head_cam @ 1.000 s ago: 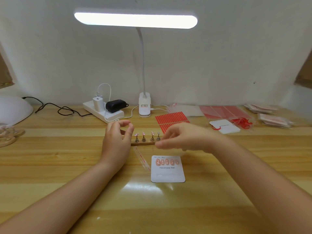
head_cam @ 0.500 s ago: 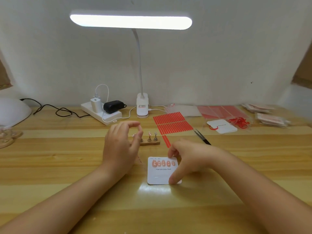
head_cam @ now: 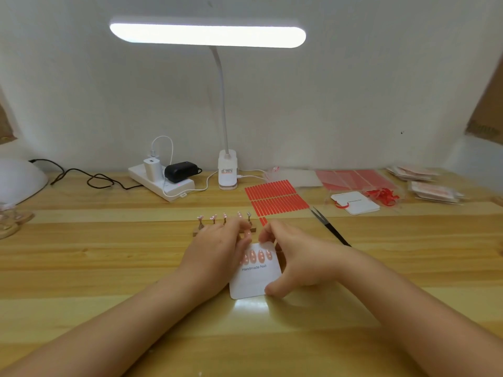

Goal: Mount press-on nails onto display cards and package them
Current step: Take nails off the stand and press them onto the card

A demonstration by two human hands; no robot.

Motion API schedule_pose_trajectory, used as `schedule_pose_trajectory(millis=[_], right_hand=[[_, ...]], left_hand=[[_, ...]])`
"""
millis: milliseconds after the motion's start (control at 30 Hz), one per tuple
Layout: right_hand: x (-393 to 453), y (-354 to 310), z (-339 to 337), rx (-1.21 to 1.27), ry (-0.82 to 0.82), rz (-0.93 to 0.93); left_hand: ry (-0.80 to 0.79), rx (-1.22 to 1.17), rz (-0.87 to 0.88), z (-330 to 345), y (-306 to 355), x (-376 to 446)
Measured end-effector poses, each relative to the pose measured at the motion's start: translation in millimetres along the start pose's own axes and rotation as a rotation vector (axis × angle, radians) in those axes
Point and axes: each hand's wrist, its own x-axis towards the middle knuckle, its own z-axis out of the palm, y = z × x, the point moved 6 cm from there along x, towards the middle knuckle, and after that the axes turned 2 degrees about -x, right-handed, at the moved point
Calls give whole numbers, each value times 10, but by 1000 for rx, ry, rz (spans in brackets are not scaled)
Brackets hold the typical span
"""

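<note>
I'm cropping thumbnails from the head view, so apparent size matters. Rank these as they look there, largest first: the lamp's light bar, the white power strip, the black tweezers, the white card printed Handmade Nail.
1. Light bar, clearly largest.
2. Power strip and Handmade Nail card look alike; the hands cover part of the card, so no ranking.
3. Tweezers, smallest, very thin.

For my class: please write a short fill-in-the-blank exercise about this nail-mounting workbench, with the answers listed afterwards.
1. The white display card bears the printed words "Handmade ____".
2. The black tweezers lie on the table to the ____ of the card.
3. The right hand steadies the card with its ____ at the card's near edge.
4. The desk lamp above the table is switched ____.

Missing words: Nail; right; thumb; on
</note>
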Motion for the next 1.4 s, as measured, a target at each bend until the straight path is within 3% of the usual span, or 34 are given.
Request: schedule_pose_trajectory(millis=[100,267,533,867,1400], right_hand=[[-1,-46,24,140,32,-44],[63,-25,71,796,172,-36],[78,-71,165,867,268,-73],[-35,-103,-156,1172,450,-106],[-246,-263,-493,1418,458,-82]], left_hand=[[62,-52,-3,-64,34,11],[179,-173,9,-226,92,7],[254,-191,110,-297,166,-26],[437,-263,106,-625,200,66],[479,-271,307,-876,446,23]])
